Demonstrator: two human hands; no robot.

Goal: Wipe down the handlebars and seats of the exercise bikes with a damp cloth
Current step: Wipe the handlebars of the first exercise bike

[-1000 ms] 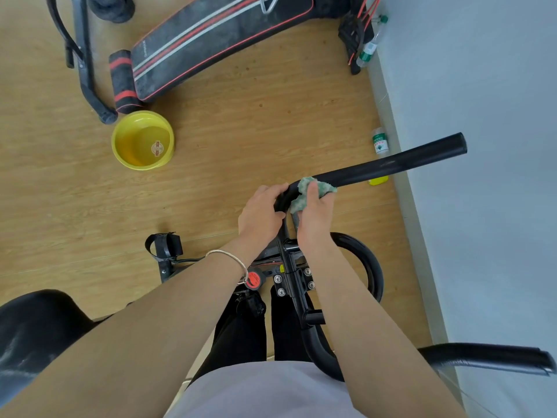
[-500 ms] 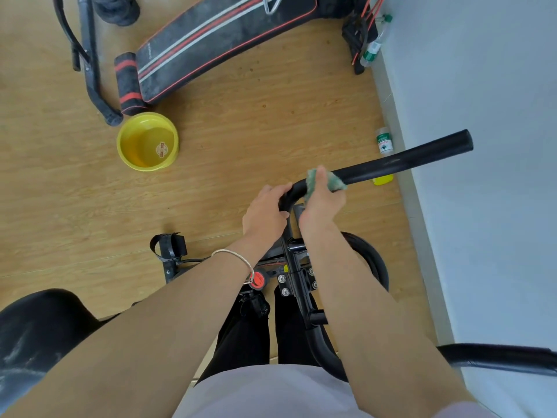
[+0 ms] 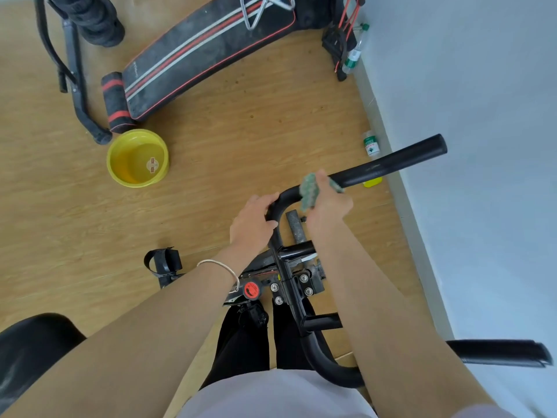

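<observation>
Cloth [image 3: 309, 191]: green, nubbly, bunched over the black handlebar [image 3: 388, 162] just past its bend, with your right hand [image 3: 327, 205] clamped round it and the tube. Bar surface is matte and round in section; it runs straight from the cloth up-right to a blunt capped end that stops near the pale wall [image 3: 482, 146]. Your left hand [image 3: 252, 226] grips the curved part of the same bar, fingers wrapped over the top, just beside the right hand but not touching it; a thin wire bangle [image 3: 220, 267] sits on that wrist. Below the hands: bolted metal clamp, red knob [image 3: 251, 290], strapped pedal [image 3: 164, 262] to the left. Second black grip [image 3: 497, 352] juts right at lower frame, its end close to the wall. Seat [image 3: 27, 354], glossy black, shows at lower left. Floor is wood-grain plank, open between bike and a yellow round basin [image 3: 137, 158] holding liquid. Padded bench [image 3: 208, 52] with red and white stripes lies beyond the basin. Small bottle [image 3: 370, 143] stands at the skirting, under the bar.
</observation>
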